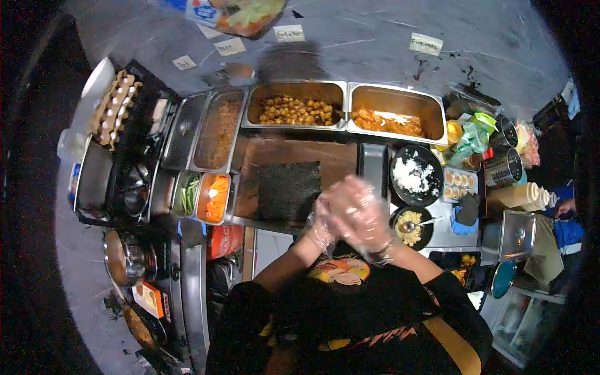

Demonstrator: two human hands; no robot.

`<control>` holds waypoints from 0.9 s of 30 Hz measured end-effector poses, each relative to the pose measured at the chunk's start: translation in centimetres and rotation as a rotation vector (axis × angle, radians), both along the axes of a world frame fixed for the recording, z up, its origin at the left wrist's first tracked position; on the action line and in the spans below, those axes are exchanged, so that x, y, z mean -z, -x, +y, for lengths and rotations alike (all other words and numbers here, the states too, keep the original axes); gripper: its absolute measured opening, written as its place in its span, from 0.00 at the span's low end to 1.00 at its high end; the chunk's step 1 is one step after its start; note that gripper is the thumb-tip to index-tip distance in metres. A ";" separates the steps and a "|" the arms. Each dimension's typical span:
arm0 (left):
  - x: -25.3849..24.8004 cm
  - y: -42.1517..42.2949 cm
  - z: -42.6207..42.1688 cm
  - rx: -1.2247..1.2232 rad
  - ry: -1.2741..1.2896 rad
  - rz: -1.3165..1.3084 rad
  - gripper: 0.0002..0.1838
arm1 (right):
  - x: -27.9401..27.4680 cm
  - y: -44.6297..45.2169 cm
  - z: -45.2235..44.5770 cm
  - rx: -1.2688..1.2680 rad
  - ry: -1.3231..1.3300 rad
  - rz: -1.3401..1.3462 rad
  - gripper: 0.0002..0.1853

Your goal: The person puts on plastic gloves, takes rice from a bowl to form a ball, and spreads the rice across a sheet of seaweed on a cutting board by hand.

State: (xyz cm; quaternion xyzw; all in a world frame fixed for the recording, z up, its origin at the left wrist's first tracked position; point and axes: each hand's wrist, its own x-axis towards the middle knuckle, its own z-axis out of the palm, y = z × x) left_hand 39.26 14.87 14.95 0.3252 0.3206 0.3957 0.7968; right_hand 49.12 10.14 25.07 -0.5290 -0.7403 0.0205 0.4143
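Note:
My left hand (322, 217) and my right hand (359, 212), both in clear plastic gloves, are pressed together in front of my chest. The right hand lies over the left, with fingers closed. Whatever is between the palms, if anything, is hidden. Just left of the hands, a dark square nori sheet (289, 190) lies flat on a brown board (340, 153). To the right of my hands stands a black bowl of white rice (412, 178). Below it, a smaller dark bowl (427, 236) holds a pale yellow mix with a spoon (425, 222) in it.
Behind the board stand metal pans of small potatoes (294, 111) and orange-sauced food (387, 122). Left are a pan of minced food (222, 134), carrot strips (217, 197) and green strips (189, 192). Sauce bottles (531, 197) stand right, near another person's hand (565, 208).

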 end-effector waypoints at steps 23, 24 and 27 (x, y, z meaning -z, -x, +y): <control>6.7 20.7 9.2 0.131 0.272 -0.236 0.25 | 12.1 19.3 10.4 -0.016 -0.013 -0.014 0.13; 7.0 21.0 9.3 0.134 0.263 -0.182 0.25 | 12.7 19.3 10.6 -0.015 0.007 -0.037 0.11; 9.9 21.2 10.9 0.146 0.481 -0.364 0.22 | 14.1 19.7 12.1 0.015 0.007 0.034 0.11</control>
